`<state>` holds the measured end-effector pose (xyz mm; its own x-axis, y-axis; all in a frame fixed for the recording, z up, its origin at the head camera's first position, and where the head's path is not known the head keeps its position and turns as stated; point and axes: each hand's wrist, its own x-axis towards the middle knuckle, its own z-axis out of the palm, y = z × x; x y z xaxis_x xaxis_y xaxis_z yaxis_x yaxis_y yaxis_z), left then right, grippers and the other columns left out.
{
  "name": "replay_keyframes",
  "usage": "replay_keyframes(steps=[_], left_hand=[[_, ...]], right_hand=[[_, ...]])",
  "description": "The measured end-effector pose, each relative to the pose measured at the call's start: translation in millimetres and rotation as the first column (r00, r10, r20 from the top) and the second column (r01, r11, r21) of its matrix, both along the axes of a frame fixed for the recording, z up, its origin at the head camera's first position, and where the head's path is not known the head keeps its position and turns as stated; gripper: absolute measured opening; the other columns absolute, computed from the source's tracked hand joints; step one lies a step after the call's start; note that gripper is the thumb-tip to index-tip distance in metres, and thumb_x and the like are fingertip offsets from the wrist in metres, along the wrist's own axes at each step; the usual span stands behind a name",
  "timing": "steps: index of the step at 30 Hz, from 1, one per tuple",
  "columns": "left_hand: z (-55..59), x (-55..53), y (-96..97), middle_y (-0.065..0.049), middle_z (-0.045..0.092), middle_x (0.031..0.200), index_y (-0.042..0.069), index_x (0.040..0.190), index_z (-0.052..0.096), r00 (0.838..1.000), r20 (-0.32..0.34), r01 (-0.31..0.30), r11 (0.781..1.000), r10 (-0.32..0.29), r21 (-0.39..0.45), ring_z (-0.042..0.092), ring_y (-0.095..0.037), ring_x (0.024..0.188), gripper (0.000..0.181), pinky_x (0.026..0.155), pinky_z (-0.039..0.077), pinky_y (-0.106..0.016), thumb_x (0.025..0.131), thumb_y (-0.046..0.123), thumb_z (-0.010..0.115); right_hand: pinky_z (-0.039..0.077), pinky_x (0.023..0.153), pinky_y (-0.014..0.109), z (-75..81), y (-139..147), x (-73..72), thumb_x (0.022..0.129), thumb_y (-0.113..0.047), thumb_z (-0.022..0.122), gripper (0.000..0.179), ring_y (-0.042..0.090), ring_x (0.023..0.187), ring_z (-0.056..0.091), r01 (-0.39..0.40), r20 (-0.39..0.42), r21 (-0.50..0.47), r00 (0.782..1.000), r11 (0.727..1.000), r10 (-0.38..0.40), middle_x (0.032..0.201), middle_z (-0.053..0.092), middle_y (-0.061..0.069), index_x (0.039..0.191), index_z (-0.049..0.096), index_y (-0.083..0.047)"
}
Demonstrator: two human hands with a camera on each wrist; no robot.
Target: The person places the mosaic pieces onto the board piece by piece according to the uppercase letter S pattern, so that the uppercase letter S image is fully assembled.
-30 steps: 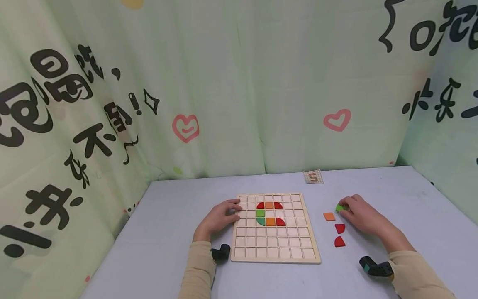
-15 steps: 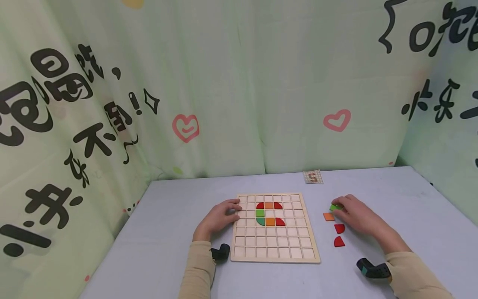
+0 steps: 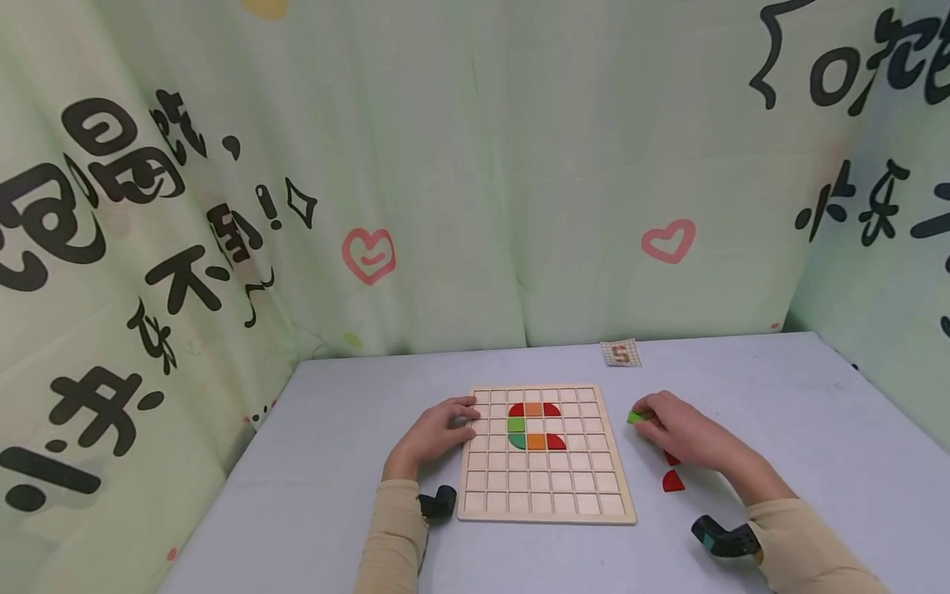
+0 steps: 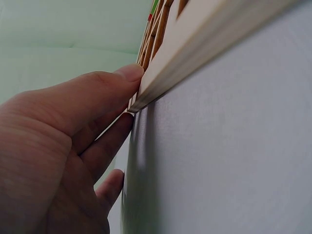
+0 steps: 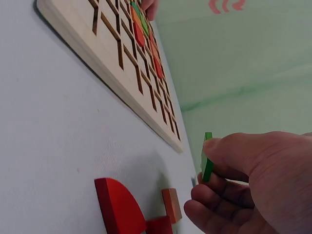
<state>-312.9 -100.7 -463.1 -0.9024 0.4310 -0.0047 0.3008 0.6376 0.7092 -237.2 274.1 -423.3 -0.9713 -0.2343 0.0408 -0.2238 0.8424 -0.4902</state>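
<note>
Pale grn curtain (image 3: 460, 165) w/ blk chars (image 3: 180, 287) behind wht tbl (image 3: 319, 470).

On one grid board (image 3: 541, 481) I count three red pieces (image 3: 557, 442), two orange pieces (image 3: 533, 410), one light green piece (image 3: 515, 425) and one dark green piece (image 3: 517, 442), together seven. Outside it are four more: two loose red pieces (image 3: 673, 482), one loose orange piece (image 5: 171, 204) and one held green piece (image 5: 207, 158). Also there are one left hand (image 3: 433, 431), one right hand (image 3: 684, 429), two wrist devices (image 3: 441, 503) and one card (image 3: 621, 353).
</note>
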Motion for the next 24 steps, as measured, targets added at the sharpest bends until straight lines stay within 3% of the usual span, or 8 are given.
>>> replay_keyframes(steps=[11,18,24], left_hand=[[-1.9,-1.1,-0.8,-0.004,0.048,0.147,0.008,0.117,0.069,1.0,-0.006,0.007,1.0,-0.007,0.0,0.035,-0.029,0.141,0.027,0.114,0.03,-0.048,0.091,0.014,0.068],[-1.5,-1.4,-0.9,-0.003,0.047,0.148,0.01,0.119,0.069,1.0,0.01,-0.008,1.0,0.007,0.005,0.035,-0.028,0.141,0.027,0.115,0.03,-0.047,0.092,0.015,0.068],[-0.2,-0.6,-1.1,-0.003,0.048,0.147,0.01,0.118,0.069,1.0,0.01,-0.008,1.0,0.008,0.011,0.035,-0.029,0.141,0.027,0.115,0.03,-0.048,0.092,0.015,0.068]], right_hand=[[0.051,0.07,0.028,0.9,-35,3.4,0.087,-0.016,0.072,0.027,0.013,0.081,0.052,-0.11,-0.031,-0.029,0.994,0.993,0.109,0.095,0.059,-0.001,0.11,0.068,-0.003],[0.049,0.067,0.023,-5.8,-63,3.6,0.084,-0.016,0.075,0.024,0.009,0.078,0.05,-0.225,-0.058,-0.023,0.973,0.974,0.224,0.091,0.059,-0.006,0.105,0.071,-0.006],[0.05,0.069,0.024,-9.8,-82,3.1,0.083,-0.018,0.078,0.023,0.01,0.08,0.051,-0.24,-0.049,0.012,0.969,0.971,0.241,0.09,0.06,-0.007,0.103,0.071,-0.009]])
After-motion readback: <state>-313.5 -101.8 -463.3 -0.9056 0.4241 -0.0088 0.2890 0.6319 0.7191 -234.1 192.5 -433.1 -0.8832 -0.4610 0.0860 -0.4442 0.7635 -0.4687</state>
